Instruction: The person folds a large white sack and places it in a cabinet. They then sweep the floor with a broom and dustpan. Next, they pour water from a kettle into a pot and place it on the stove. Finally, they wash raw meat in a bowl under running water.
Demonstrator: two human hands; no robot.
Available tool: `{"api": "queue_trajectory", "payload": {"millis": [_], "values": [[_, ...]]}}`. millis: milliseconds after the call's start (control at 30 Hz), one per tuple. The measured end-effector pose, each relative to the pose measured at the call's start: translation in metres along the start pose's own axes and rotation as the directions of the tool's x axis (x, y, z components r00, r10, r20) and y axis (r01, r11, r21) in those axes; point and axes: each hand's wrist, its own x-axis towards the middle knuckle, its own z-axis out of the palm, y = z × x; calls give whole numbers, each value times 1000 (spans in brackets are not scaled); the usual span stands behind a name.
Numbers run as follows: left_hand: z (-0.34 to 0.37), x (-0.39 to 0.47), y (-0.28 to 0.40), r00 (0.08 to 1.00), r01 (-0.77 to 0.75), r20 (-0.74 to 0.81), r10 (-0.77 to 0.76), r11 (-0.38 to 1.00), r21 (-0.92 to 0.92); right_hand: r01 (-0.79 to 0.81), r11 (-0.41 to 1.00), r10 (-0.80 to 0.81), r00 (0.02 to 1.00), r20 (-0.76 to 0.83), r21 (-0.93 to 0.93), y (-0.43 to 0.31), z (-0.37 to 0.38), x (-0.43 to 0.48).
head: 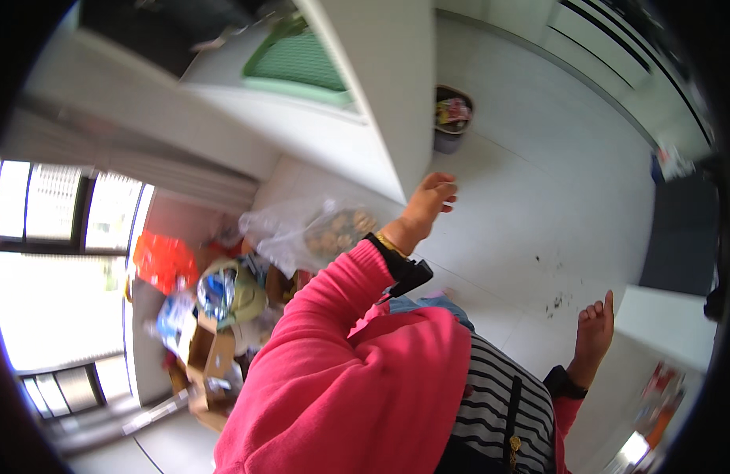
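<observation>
My left hand, loosely curled and holding nothing, is raised over the pale tiled floor, near the lower end of a white panel. A black band and a gold-coloured bracelet circle that wrist, below a pink sleeve. At the right, my right hand is empty, one digit stretched out and the other fingers bent, with a black band on its wrist. Nearest to it are a white surface and dark specks on the floor. Neither hand touches an object.
Beyond the panel stands a bin with wrappers inside. A clear bag of round brownish items, a red plastic bag and open cardboard boxes crowd the left side by a window. A green tray rests on a white surface above.
</observation>
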Motion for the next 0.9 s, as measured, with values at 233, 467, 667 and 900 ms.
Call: {"api": "queue_trajectory", "payload": {"millis": [233, 467, 667, 900], "values": [[-73, -59, 34, 939, -143, -333, 90, 980, -137, -223, 958, 266, 925, 271, -178, 50, 114, 63], [-185, -161, 36, 781, -427, -579, 233, 877, -222, -239, 867, 467, 698, 543, -438, 136, 269, 27], [-254, -276, -2, 534, -563, -832, 152, 797, -216, -248, 742, 663, 408, 628, -623, 220, 355, -19], [-236, -396, -75, 87, -769, -994, 59, 639, -29, -180, 559, 823, -3, 568, -810, 298, 433, -65]]}}
